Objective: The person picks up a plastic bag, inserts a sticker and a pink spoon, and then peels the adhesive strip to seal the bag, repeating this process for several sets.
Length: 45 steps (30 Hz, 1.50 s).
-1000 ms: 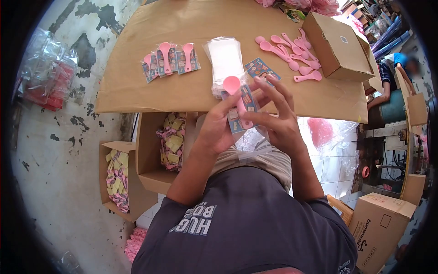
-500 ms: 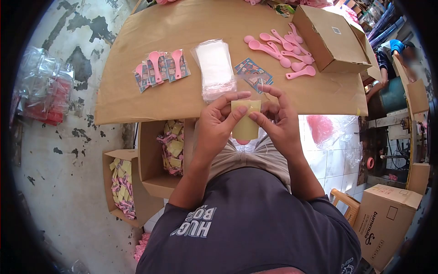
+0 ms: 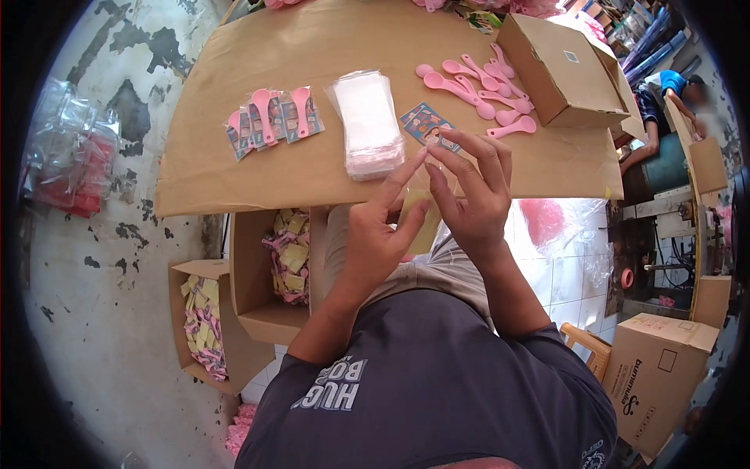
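Between my hands, over my lap, hangs a clear plastic bag with a pale yellow card (image 3: 423, 228) in it. My left hand (image 3: 380, 238) grips its left side, thumb lying across the card and index finger stretched up to the bag's top. At that top edge my right hand (image 3: 475, 191) pinches the clear film, its fingertips close to the left index tip. A bit of pink shows below the card, partly hidden by the left hand. Just beyond my hands lie printed blue cards (image 3: 426, 123) and a stack of clear plastic bags (image 3: 367, 117).
Pink spoons (image 3: 473, 84) lie loose beside a cardboard box (image 3: 558, 74). Several bagged spoons with cards (image 3: 266, 117) rest at left. Below the table edge, open cartons (image 3: 269, 324) hold packed pieces. Another person (image 3: 678, 90) is at far right.
My right hand has moved from the card's right side up to the bag's top edge, with its fingers drawn together. The left index has come up there too, and the card sits slightly lower.
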Each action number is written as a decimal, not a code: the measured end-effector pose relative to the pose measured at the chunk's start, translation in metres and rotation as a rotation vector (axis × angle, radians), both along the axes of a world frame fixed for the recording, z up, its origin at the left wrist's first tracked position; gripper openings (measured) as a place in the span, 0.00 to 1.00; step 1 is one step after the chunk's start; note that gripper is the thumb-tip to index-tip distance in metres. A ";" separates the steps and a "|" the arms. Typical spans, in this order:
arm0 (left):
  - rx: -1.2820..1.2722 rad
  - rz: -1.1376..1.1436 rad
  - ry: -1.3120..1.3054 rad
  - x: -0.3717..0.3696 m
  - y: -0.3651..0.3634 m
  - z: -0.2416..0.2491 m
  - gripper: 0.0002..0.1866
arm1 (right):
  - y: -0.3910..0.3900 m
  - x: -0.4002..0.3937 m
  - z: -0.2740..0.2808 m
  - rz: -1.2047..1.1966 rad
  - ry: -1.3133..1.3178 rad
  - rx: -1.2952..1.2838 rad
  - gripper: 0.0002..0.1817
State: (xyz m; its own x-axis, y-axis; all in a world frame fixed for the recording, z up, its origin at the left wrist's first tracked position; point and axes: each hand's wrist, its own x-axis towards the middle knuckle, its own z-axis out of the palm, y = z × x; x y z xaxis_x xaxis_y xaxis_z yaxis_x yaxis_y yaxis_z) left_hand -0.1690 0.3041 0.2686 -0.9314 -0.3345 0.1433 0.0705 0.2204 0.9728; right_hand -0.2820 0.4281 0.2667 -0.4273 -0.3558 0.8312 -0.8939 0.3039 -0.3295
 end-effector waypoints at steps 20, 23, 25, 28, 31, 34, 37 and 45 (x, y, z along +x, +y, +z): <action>0.346 -0.041 -0.027 -0.002 0.001 -0.003 0.20 | 0.039 -0.044 0.016 0.327 -0.732 -0.924 0.05; 0.445 -0.012 0.020 -0.005 -0.004 -0.006 0.14 | 0.064 -0.053 0.007 0.506 -0.761 -1.017 0.07; 0.467 -0.007 0.069 -0.006 -0.005 -0.009 0.12 | 0.067 -0.041 0.001 0.553 -0.770 -0.868 0.09; 0.420 -0.002 0.181 -0.012 -0.008 -0.018 0.10 | 0.068 -0.019 -0.012 0.592 -1.056 -0.548 0.11; 0.366 -0.005 0.234 -0.012 -0.009 -0.021 0.10 | 0.043 -0.001 -0.017 0.525 -1.039 -0.299 0.11; 0.412 -0.037 0.196 -0.010 -0.010 -0.017 0.10 | 0.032 0.007 -0.014 0.491 -0.997 -0.172 0.12; 0.443 -0.043 0.154 -0.006 -0.015 -0.015 0.11 | 0.026 0.005 -0.017 0.551 -1.097 -0.218 0.10; 0.448 -0.024 0.157 0.003 -0.030 -0.016 0.13 | 0.023 0.004 0.005 0.676 -1.230 -0.204 0.08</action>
State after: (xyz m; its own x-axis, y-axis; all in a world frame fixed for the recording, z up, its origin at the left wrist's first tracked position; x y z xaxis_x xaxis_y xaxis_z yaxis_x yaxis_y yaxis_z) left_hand -0.1658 0.2745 0.2523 -0.9184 -0.3740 0.1292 0.2240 -0.2223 0.9489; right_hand -0.2780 0.4515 0.2715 -0.7034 -0.7007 0.1197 0.0393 -0.2065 -0.9777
